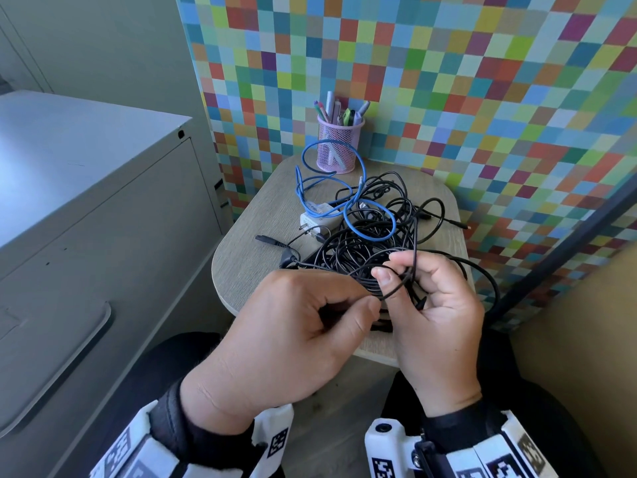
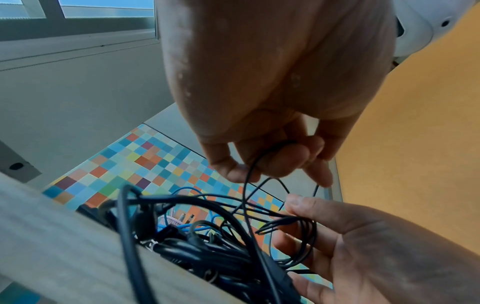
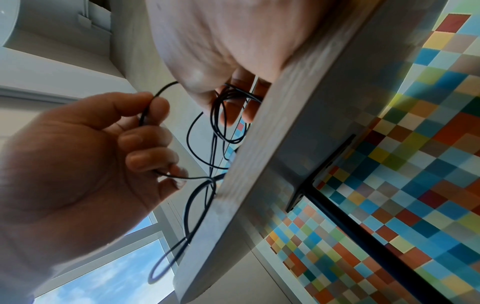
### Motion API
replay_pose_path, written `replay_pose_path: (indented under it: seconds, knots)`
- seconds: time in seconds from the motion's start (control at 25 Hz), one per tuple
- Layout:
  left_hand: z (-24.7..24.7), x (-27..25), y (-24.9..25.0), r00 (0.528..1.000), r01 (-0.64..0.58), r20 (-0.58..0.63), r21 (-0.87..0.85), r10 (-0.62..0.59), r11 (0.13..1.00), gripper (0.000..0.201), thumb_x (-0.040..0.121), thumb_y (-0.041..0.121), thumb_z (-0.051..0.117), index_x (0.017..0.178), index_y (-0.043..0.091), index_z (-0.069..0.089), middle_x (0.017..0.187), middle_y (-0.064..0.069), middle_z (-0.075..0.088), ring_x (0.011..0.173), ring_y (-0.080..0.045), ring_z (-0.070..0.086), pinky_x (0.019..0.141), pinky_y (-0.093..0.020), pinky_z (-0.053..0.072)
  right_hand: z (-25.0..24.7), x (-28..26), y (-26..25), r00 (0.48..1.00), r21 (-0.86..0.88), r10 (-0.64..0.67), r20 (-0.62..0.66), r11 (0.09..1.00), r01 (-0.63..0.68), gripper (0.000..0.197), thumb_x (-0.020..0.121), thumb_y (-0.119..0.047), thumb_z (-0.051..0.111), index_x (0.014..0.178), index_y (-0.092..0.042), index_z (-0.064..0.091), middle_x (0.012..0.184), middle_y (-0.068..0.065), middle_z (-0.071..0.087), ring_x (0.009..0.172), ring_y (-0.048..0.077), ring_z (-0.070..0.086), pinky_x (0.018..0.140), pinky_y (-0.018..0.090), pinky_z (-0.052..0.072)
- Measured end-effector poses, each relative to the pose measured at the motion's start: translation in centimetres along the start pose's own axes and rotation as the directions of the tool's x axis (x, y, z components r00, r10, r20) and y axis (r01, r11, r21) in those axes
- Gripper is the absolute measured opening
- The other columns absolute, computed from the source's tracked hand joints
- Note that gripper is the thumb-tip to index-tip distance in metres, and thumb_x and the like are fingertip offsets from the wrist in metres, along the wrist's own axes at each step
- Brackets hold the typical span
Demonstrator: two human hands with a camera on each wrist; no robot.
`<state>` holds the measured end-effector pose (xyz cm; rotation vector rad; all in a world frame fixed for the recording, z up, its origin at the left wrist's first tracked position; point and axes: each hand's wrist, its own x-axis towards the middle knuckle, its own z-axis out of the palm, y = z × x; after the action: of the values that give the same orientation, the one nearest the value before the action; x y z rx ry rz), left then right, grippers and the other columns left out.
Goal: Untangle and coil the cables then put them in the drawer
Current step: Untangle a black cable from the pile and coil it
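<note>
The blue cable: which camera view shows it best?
The head view: the blue cable lies looped across the table among the black ones, in front of the pen cup. The left wrist view catches blue bits; the right wrist view shows none.

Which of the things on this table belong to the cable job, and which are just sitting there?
Job:
- thin black cable, pinched by left hand and right hand
- black cable tangle
- blue cable
- white charger
- grey cabinet

Lying about:
- pink pen cup
</note>
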<state>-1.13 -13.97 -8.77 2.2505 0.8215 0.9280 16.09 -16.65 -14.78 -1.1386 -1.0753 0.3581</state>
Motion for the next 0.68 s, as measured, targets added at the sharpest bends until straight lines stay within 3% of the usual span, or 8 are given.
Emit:
replay_pose_path:
  seconds: [0.2,0.32,0.4,0.6,0.68]
  knots:
    - [0.7,0.1,0.2,0.997,0.079,-0.025,0.102,-0.077,0.992,0.028,0.092,0.036,0.059,0.074,0.015,0.066,0.06,-0.003,0.055,0.058,-0.022,0.052,0.055,-0.037,0.045,0.0,-0.1,0.2,0.999,0.007,-0.01,0.033,1.0,0.01,0.017,0.088,-0.016,0.08,0.099,-0.024,0.071,0.097,-0.007,0.076,0.093,0.01,0.071,0.089,0.022,0.053]
    - [0.8,0.1,1.3,0.997,0.074,-0.035,0.013,-0.074,0.997,0.02,0.095,0.039,0.059,0.086,0.026,0.071,0.063,0.001,0.06,0.059,-0.017,0.054,0.055,-0.029,0.046,0.1,-0.3,0.8,0.999,0.053,0.018,0.051,0.998,-0.02,0.017,0.089,-0.017,0.08,0.099,-0.03,0.073,0.098,0.001,0.078,0.094,0.023,0.073,0.09,0.04,0.057]
    - [0.9,0.2,1.6,0.997,0.055,-0.051,0.043,-0.053,0.998,0.026,0.099,0.041,0.057,0.084,0.023,0.068,0.062,0.001,0.055,0.059,-0.016,0.05,0.055,-0.032,0.045,0.0,-0.3,0.8,0.998,0.044,-0.004,0.068,0.999,0.001,0.018,0.087,-0.02,0.074,0.101,-0.031,0.074,0.099,0.003,0.078,0.097,0.027,0.074,0.092,0.049,0.057]
    - [0.3,0.3,0.4,0.971,0.139,-0.199,0.024,-0.132,0.99,0.038,0.092,0.036,0.055,0.071,0.007,0.068,0.061,-0.005,0.056,0.062,-0.024,0.053,0.056,-0.04,0.045,0.0,-0.1,0.4,0.993,-0.019,-0.021,0.116,1.0,0.023,0.026,0.086,-0.016,0.078,0.107,-0.031,0.073,0.104,-0.003,0.079,0.104,0.025,0.074,0.098,0.046,0.056]
    - [-0.3,0.3,-0.4,0.934,0.175,-0.309,-0.033,-0.177,0.984,0.035,0.09,0.034,0.056,0.07,0.011,0.073,0.063,-0.004,0.059,0.065,-0.023,0.057,0.059,-0.039,0.046,0.0,-0.1,0.4,0.992,-0.016,-0.019,0.123,1.0,0.021,0.032,0.085,-0.015,0.08,0.111,-0.032,0.072,0.105,-0.005,0.079,0.103,0.024,0.074,0.098,0.04,0.056]
